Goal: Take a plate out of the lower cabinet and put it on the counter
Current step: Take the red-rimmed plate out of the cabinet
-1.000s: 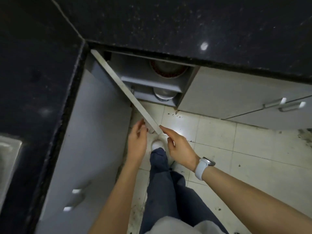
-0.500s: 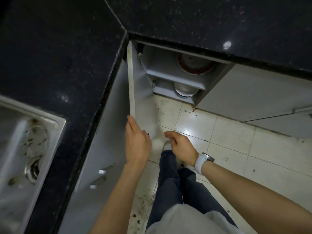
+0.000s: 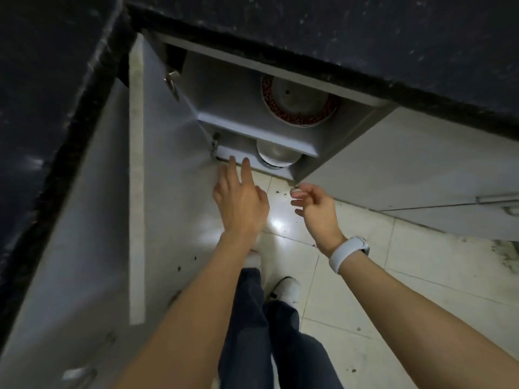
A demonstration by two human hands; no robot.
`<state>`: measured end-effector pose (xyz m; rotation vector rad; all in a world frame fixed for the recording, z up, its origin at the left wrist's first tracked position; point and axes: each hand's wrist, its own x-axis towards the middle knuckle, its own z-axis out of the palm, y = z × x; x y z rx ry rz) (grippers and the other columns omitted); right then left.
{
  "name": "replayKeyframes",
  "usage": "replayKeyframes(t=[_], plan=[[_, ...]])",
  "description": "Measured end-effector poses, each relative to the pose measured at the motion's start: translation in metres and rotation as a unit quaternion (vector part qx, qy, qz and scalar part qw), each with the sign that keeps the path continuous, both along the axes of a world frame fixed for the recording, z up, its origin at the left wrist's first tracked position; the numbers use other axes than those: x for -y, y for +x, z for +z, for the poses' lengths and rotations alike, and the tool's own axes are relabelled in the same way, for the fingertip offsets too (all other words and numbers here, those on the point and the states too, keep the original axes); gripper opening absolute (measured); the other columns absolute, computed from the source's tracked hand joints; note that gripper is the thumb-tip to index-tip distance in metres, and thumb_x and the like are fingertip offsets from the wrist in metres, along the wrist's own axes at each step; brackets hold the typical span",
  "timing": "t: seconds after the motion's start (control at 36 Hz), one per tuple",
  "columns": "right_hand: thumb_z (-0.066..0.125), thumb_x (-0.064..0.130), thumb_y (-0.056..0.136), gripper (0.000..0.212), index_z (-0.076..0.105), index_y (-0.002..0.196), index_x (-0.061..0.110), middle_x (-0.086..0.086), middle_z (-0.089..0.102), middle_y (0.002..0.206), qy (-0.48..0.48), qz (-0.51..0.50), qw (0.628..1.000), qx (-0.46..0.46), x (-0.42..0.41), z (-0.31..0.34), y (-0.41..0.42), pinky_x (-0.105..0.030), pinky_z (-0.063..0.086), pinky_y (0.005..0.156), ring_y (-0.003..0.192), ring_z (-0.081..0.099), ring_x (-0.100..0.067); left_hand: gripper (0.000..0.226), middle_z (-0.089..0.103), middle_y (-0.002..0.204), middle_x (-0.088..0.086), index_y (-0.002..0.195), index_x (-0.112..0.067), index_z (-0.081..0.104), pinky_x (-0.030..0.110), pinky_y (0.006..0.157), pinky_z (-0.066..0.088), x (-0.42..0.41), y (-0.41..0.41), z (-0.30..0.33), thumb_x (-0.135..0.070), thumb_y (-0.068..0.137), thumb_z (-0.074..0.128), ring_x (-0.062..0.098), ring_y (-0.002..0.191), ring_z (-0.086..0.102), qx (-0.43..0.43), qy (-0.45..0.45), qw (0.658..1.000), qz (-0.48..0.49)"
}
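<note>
The lower cabinet [image 3: 345,141] stands open under the black counter [image 3: 365,37]. On its upper shelf [image 3: 252,127] lies a plate with a red patterned rim [image 3: 297,99], partly hidden by the counter edge. Below it, on the bottom shelf, sits a stack of plain pale dishes [image 3: 276,157]. My left hand [image 3: 238,197] reaches forward with its fingers apart, the fingertips at the front edge of the bottom shelf, left of the pale dishes. My right hand [image 3: 317,206] hovers empty with curled fingers near the cabinet's lower right corner.
The open cabinet door [image 3: 157,178] swings out to the left, flat against the neighbouring grey cabinet front [image 3: 70,262]. Closed grey doors with handles [image 3: 500,197] run to the right. My legs and white shoes [image 3: 286,290] stand on the tiled floor [image 3: 421,290].
Both hands have let go of the door edge and moved forward toward the open cabinet. The door has swung fully open to the left. The view has come closer to the shelves.
</note>
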<state>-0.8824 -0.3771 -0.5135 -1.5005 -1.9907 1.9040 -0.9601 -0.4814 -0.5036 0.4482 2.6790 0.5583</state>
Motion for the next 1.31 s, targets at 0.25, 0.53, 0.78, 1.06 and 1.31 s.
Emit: replayKeyframes(t=[0.25, 0.53, 0.78, 1.06, 1.31], plan=[[0.038, 0.009, 0.091, 0.028, 0.042, 0.119, 0.009, -0.007, 0.057, 0.089, -0.066, -0.133, 0.986, -0.078, -0.058, -0.090, -0.094, -0.038, 0.050, 0.077, 0.081, 0.057, -0.022, 0.072, 0.005, 0.158, 0.011, 0.144, -0.018, 0.011, 0.057, 0.114, 0.020, -0.053, -0.073, -0.101, -0.019, 0.086, 0.054, 0.031, 0.144, 0.001, 0.032, 0.006, 0.999, -0.040], [0.047, 0.004, 0.086, 0.024, 0.057, 0.108, 0.004, -0.014, 0.062, 0.100, -0.281, -0.336, 0.885, -0.162, -0.101, -0.120, -0.165, -0.029, 0.059, 0.051, 0.084, 0.065, -0.028, 0.084, -0.022, 0.156, -0.002, 0.143, -0.034, -0.011, 0.059, 0.114, 0.005, -0.042, -0.113, -0.154, -0.020, 0.087, 0.051, 0.024, 0.143, -0.018, 0.050, -0.068, 0.983, -0.164], [0.046, 0.000, 0.086, 0.027, 0.053, 0.112, 0.000, -0.017, 0.058, 0.125, -0.300, -0.323, 0.891, -0.110, -0.102, -0.123, -0.161, -0.023, 0.053, 0.038, 0.064, 0.069, -0.020, 0.070, -0.010, 0.158, 0.002, 0.145, -0.029, 0.003, 0.055, 0.116, 0.004, -0.045, -0.111, -0.142, -0.021, 0.089, 0.044, 0.025, 0.144, -0.015, 0.054, -0.072, 0.987, -0.134], [0.048, 0.008, 0.087, 0.034, 0.052, 0.121, 0.011, -0.013, 0.065, 0.116, -0.309, -0.295, 0.903, -0.050, -0.037, -0.092, -0.082, -0.029, 0.059, 0.059, 0.078, 0.065, -0.020, 0.053, 0.029, 0.150, 0.015, 0.138, -0.012, 0.032, 0.049, 0.107, 0.035, -0.009, -0.040, -0.086, -0.011, 0.087, 0.044, 0.031, 0.136, 0.029, 0.113, 0.055, 0.985, 0.122], [0.050, 0.010, 0.088, 0.012, 0.055, 0.098, 0.014, -0.006, 0.062, 0.079, -0.303, -0.282, 0.910, 0.041, 0.020, 0.002, 0.052, -0.028, 0.058, 0.058, 0.071, 0.060, -0.020, 0.044, 0.046, 0.133, 0.013, 0.129, -0.018, 0.044, 0.041, 0.100, 0.040, 0.041, 0.036, 0.004, -0.007, 0.086, 0.043, 0.027, 0.125, 0.042, 0.167, 0.126, 0.970, 0.123]])
